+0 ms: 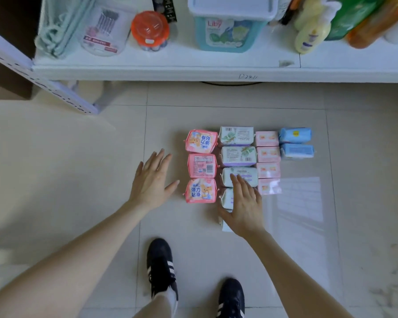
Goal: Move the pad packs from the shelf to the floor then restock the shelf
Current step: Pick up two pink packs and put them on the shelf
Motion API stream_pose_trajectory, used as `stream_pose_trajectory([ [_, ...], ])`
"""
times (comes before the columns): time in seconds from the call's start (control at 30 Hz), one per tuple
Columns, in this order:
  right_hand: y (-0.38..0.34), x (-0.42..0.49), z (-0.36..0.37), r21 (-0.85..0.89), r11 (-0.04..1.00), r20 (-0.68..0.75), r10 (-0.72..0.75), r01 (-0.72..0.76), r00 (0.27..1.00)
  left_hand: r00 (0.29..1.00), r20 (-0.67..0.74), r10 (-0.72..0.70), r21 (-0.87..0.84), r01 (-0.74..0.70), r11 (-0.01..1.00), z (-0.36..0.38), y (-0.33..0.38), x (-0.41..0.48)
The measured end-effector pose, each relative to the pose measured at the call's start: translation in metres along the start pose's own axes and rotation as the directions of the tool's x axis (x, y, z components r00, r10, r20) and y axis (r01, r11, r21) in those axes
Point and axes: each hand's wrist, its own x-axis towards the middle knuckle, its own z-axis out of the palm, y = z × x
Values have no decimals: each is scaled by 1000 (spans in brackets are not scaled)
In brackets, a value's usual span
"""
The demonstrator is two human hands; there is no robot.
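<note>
Tiled floor [78,157] under white shelf [170,72]. Three coral packs [202,165], five mint packs [238,156], four pink packs [268,154], two blue packs [295,135]. Left grip [151,182] and right grip [244,207] spread, empty.

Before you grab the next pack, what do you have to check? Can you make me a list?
1. Packs laid out on the floor: ok, the pink packs, white packs and the others sit in neat rows.
2. Left hand free: ok, open and holding nothing, beside the pink packs.
3. Right hand gripping a pack: not ok, it lies flat over the white packs, fingers straight.
4. Room on the shelf: cannot tell, the part in view holds a tub and bottles.
5. Shoes away from the packs: ok, both stand behind them.
</note>
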Motion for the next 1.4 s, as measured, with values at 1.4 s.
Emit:
stream_pose_trajectory([
  [1.4,4,173,144,10,1000,-81,1,0,997,936,126,330,-179,-306,935,109,-34,255],
])
